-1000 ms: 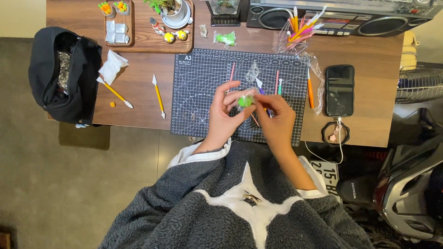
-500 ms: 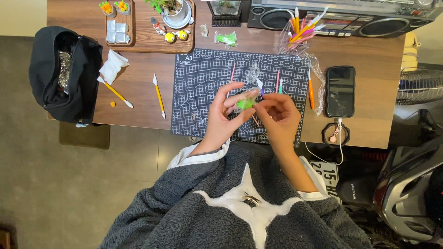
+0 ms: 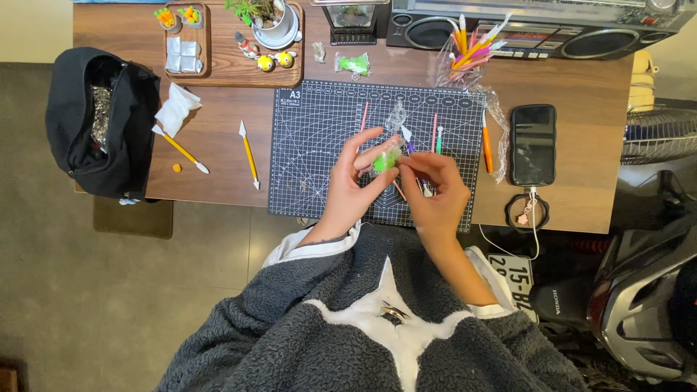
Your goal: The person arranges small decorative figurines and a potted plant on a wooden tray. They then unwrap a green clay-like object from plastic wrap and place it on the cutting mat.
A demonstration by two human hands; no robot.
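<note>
- We hold a small lump of bright green clay (image 3: 385, 160) above the dark cutting mat (image 3: 312, 145), roughly over its middle; it sits between our two hands, lifted clear of the worktop (image 3: 218, 196)
- Our left hand (image 3: 353, 185) has its thumb and forefinger closed on the lump, the other fingers fanned out and free
- Our right hand (image 3: 435, 190) is curled in from the other side, its fingertips pinched against the green piece; a thin pinkish stick (image 3: 398, 190) shows just under the hands, though we cannot tell whether the fingers grip it
- As for progress, we judge the shaping to be in its early or middle part; the lump has no clear form yet, and whatever detail it carries is too small to read
- Several modelling tools (image 3: 435, 132) lie untouched on the mat beside a crumpled clear wrapper (image 3: 396, 116); two yellow-handled tools (image 3: 249, 154) rest on the bare wood to the left
- A packet of more green clay (image 3: 353, 65) waits near the far edge, a phone (image 3: 533, 144) lies to the right, and a black bag (image 3: 102, 120) sits at the left end
</note>
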